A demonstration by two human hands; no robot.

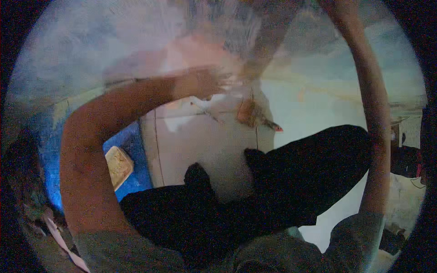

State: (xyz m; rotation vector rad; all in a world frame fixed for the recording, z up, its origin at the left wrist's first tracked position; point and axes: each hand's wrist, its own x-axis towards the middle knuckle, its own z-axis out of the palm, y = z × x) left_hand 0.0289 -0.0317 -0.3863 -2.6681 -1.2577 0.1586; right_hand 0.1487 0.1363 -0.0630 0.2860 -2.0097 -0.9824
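My left arm bends in from the lower left, and my left hand (211, 83) is near the foot of a mottled, whitish wall (136, 32). Its fingers are smeared, so what they hold, if anything, is unclear. My right arm (375, 104) rises along the right side to the top edge. A second arm-like shape (271, 45) slopes down towards the left hand; I cannot tell whether it is my right forearm or a reflection. Below it lies a blurred brown shape (248, 111), with a thin, red-tipped piece (276, 128) sticking out at its right. My right hand cannot be made out clearly.
My dark-trousered legs (309, 168) are bent over the pale tiled floor (195, 141). On a blue surface (136, 177) at left sits a yellowish, shallow block or tray (120, 166). Dark, indistinct items (405, 159) stand at the far right.
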